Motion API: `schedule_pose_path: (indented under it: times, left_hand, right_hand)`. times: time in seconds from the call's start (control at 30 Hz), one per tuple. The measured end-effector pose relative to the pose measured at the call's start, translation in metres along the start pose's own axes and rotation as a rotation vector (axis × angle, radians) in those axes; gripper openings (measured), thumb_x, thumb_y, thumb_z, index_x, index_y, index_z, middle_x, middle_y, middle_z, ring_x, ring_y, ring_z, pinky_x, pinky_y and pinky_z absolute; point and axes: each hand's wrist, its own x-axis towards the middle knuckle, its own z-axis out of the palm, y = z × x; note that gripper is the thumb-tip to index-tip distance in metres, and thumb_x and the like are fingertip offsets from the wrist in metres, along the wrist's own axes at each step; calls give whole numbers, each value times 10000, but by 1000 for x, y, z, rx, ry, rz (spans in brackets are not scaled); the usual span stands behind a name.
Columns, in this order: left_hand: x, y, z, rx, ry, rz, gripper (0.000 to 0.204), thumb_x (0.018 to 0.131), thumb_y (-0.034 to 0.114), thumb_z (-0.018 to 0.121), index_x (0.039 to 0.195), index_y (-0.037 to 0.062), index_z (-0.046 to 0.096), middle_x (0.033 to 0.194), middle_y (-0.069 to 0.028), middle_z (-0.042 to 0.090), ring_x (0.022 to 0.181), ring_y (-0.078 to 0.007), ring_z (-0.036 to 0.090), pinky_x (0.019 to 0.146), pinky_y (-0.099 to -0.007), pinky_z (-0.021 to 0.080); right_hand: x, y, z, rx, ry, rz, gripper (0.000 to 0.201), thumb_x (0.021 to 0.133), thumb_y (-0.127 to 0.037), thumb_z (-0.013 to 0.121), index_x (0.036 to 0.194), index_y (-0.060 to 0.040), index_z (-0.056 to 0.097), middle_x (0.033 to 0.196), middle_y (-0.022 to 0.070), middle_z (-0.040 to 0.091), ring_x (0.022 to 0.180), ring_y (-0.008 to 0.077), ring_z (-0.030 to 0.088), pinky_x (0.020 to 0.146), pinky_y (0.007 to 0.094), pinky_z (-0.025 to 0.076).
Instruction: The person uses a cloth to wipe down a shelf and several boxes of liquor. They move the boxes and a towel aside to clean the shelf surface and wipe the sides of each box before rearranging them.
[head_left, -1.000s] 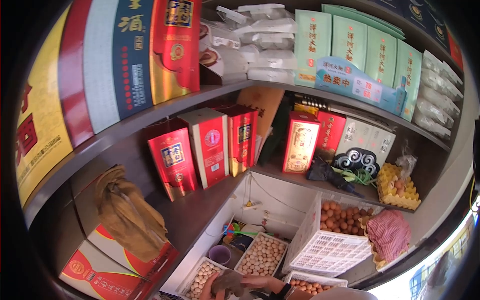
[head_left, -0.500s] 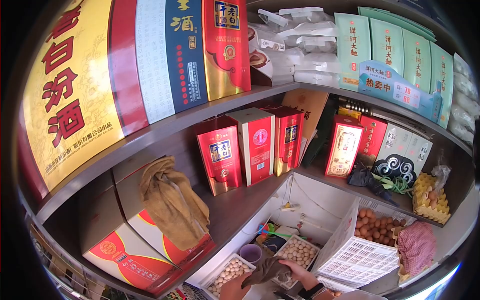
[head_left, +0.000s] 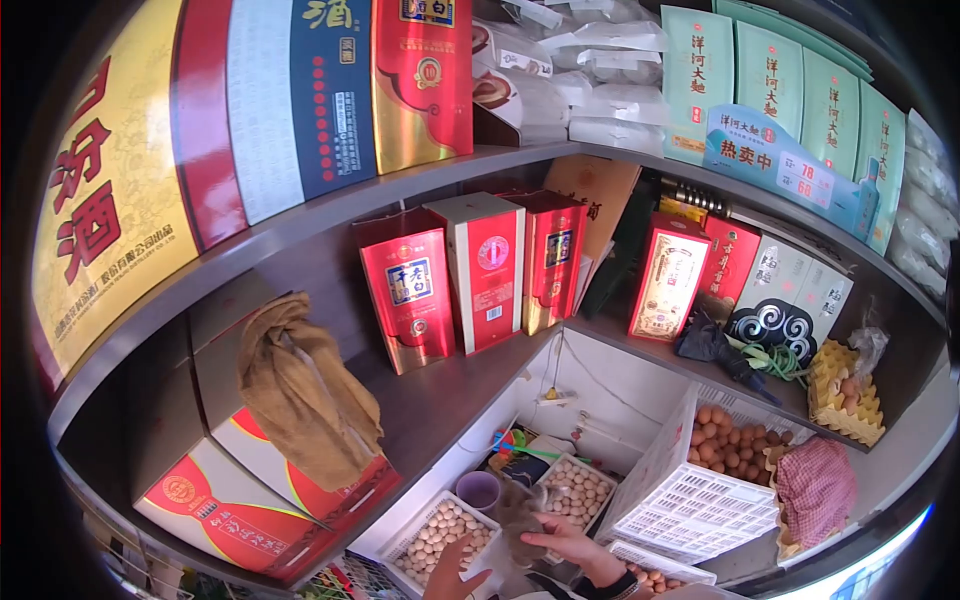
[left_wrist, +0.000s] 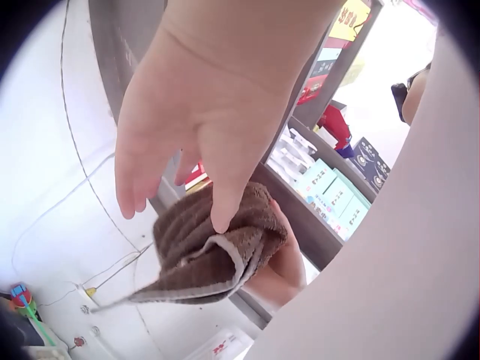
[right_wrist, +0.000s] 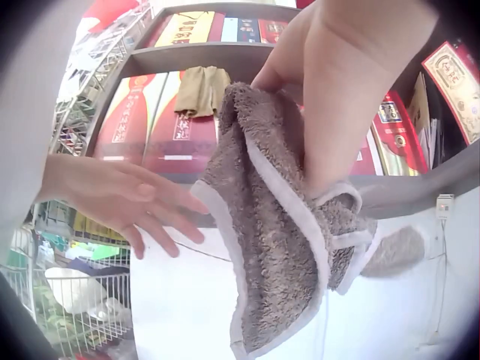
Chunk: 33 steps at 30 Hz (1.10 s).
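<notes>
A grey-brown terry cloth with pale edging (right_wrist: pixel 281 232) hangs folded from my right hand (head_left: pixel 570 541), whose thumb and fingers pinch it. In the head view the cloth (head_left: pixel 520 520) looks blurred, above the egg crates. My left hand (head_left: pixel 452 572) is beside it, fingers spread and relaxed, holding nothing. The right wrist view shows that left hand (right_wrist: pixel 124 199) to the left of the cloth's edge. In the left wrist view the left thumb overlaps the cloth. Below the hands are crates of pale eggs (head_left: pixel 447 533) and a purple tub (head_left: pixel 478 490).
A white crate of brown eggs (head_left: pixel 655 500) stands at right beside a red checked cloth (head_left: pixel 817 487). Shelves above hold boxes, including a red and gold one (head_left: pixel 408 290). A brown cloth (head_left: pixel 308 390) drapes over cartons at left. A wire basket (right_wrist: pixel 90 300) stands low on the left.
Half a second ago the cloth was spread between both hands; now only the right hand holds it, and the left has come away. The head view has swung left, then slightly back.
</notes>
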Motion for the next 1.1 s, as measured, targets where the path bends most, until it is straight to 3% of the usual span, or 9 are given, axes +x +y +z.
schedule_pose_path:
  times: [0.13, 0.17, 0.23, 0.5, 0.83, 0.9, 1.0, 1.03, 1.1]
  left_hand:
    - [9, 40, 3, -138, -14, -71, 675, 782, 144, 713, 1348, 31, 362, 1258, -135, 439, 1015, -246, 522, 757, -330, 483]
    - [10, 38, 10, -28, 106, 168, 596, 787, 142, 701, 1287, 10, 406, 1180, -151, 507, 953, -261, 560, 731, -342, 484]
    - [10, 37, 9, 18, 83, 191, 538, 791, 142, 691, 1243, -1, 434, 1113, -157, 548, 916, -268, 579, 720, -352, 485]
    - [5, 62, 2, 95, 202, 74, 389, 748, 96, 703, 1095, 22, 544, 867, -152, 640, 741, -242, 626, 641, -338, 491]
    - [11, 44, -5, -27, 264, 27, 322, 802, 114, 670, 1103, 64, 570, 1007, -127, 625, 772, -226, 622, 650, -318, 497]
    - [10, 58, -12, -298, 298, -26, 266, 834, 44, 592, 1086, 10, 511, 1025, -69, 593, 969, -130, 556, 818, -253, 444]
    - [11, 88, -20, -440, 439, -42, 251, 812, 42, 622, 1032, 37, 503, 967, -35, 596, 928, -97, 556, 777, -231, 440]
    - [9, 82, -25, -444, 379, -90, 518, 757, 0, 641, 1229, 45, 434, 1087, -99, 548, 1021, -166, 539, 903, -271, 417]
    - [5, 82, -18, -535, 377, -94, 564, 742, -12, 642, 1250, 50, 404, 1132, -91, 522, 1071, -169, 510, 925, -280, 404]
  right_hand:
    - [-4, 5, 18, -104, -144, 22, 333, 883, -122, 614, 1195, -31, 543, 1053, -17, 601, 914, 48, 533, 767, 202, 443]
    - [-2, 3, 19, -114, -133, 24, 333, 883, -122, 614, 1195, -31, 543, 1053, -17, 601, 914, 48, 533, 767, 202, 443]
    - [-3, 4, 21, -178, -305, -23, 326, 883, -127, 616, 1186, -25, 551, 1045, -20, 598, 932, 45, 518, 782, 206, 435]
    - [-15, 11, 12, -37, -50, 56, 326, 901, -110, 580, 1204, 5, 546, 1076, 1, 606, 942, 64, 531, 819, 216, 435]
    - [-1, 40, -6, 16, 102, 24, 333, 903, -101, 563, 1211, 18, 520, 1125, 28, 581, 1035, 101, 520, 916, 231, 394]
    - [2, 40, -6, -102, 95, -83, 408, 905, -155, 571, 1272, -19, 457, 1195, 50, 536, 1124, 130, 482, 945, 271, 384]
    - [-3, 26, 0, -59, 41, 108, 480, 911, -209, 563, 1332, -57, 389, 1267, 71, 478, 1172, 162, 455, 965, 329, 382]
    - [-4, 27, -1, 68, 6, 213, 588, 905, -288, 567, 1394, -98, 299, 1308, 76, 435, 1193, 191, 443, 999, 374, 363]
    - [-5, 32, 4, 240, -86, 207, 619, 909, -304, 558, 1411, -103, 256, 1330, 67, 412, 1203, 180, 422, 1006, 377, 357]
